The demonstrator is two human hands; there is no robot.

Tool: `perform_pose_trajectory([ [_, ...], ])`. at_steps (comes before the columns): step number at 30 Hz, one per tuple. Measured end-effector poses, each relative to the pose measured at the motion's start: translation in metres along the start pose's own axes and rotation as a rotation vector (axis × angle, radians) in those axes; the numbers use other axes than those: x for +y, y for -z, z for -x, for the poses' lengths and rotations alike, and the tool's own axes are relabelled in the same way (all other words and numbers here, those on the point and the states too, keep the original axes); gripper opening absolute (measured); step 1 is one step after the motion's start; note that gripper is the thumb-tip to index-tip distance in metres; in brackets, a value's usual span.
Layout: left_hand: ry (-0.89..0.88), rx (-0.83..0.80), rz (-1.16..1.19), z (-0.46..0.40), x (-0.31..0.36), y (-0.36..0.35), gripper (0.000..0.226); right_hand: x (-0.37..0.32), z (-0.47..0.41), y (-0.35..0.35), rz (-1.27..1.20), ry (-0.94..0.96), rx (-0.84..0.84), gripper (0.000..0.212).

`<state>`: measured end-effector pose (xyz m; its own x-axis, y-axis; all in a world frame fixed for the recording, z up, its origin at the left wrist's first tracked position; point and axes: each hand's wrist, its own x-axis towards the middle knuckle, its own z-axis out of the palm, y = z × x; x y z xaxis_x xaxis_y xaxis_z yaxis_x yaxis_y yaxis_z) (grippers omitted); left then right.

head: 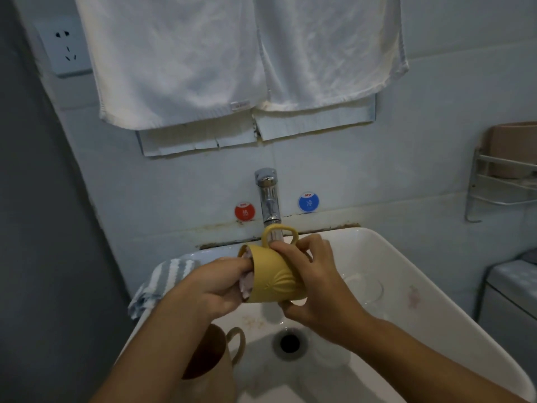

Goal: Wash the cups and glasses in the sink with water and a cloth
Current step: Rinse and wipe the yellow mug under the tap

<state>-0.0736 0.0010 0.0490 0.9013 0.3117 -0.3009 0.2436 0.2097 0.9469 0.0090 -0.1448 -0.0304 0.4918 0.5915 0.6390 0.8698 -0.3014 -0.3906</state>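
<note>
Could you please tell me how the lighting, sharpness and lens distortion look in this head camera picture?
Head view: dim and bluish; the wide lens bows the wall and the sink rim; the yellow cup is fairly sharp, the brown cup at lower left dark and soft; the clear glass in the basin is barely visible; small glare on the tap.

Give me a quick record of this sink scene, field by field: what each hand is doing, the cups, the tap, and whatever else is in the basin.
left hand: pushes a pale cloth into the mouth of the yellow cup
right hand: grips the yellow cup, held on its side, handle up
tap: above the cup; running water not clear
second cup: tan, upright at the sink's near left
clear glass: lies in the sink, to the right
striped cloth: draped over the left rim
</note>
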Motion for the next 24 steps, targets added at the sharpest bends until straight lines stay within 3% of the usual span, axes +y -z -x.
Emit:
perform_pose_trajectory([
  [2, 0.002, -0.026, 0.044, -0.002, -0.005, -0.001, 0.023, 0.000, -0.002, 0.001, 0.038, 0.023, 0.004, 0.096],
  [6, -0.102, 0.005, -0.163, -0.001, -0.009, 0.008, 0.021, 0.000, -0.004, 0.004, 0.097, 0.032, -0.007, 0.097],
  [12, -0.309, 0.123, -0.960, 0.010, 0.007, 0.020, 0.019, -0.003, -0.003, 0.010, 0.056, 0.005, -0.085, 0.098],
  [16, -0.359, 0.276, -1.310, 0.010, 0.008, 0.009, 0.012, -0.008, -0.002, 0.008, 0.077, 0.031, -0.080, 0.097],
  [18, -0.487, 0.409, -1.344, 0.007, 0.006, 0.006, 0.016, -0.008, -0.002, 0.010, 0.059, 0.014, -0.036, 0.098],
  [21, -0.729, 0.580, -1.214, 0.003, 0.002, 0.012, 0.014, -0.011, -0.001, 0.012, 0.024, -0.014, -0.018, 0.099],
  [24, -0.805, 0.612, -1.092, 0.001, -0.008, 0.012, 0.012, -0.010, -0.002, 0.011, 0.040, -0.023, -0.035, 0.099],
])
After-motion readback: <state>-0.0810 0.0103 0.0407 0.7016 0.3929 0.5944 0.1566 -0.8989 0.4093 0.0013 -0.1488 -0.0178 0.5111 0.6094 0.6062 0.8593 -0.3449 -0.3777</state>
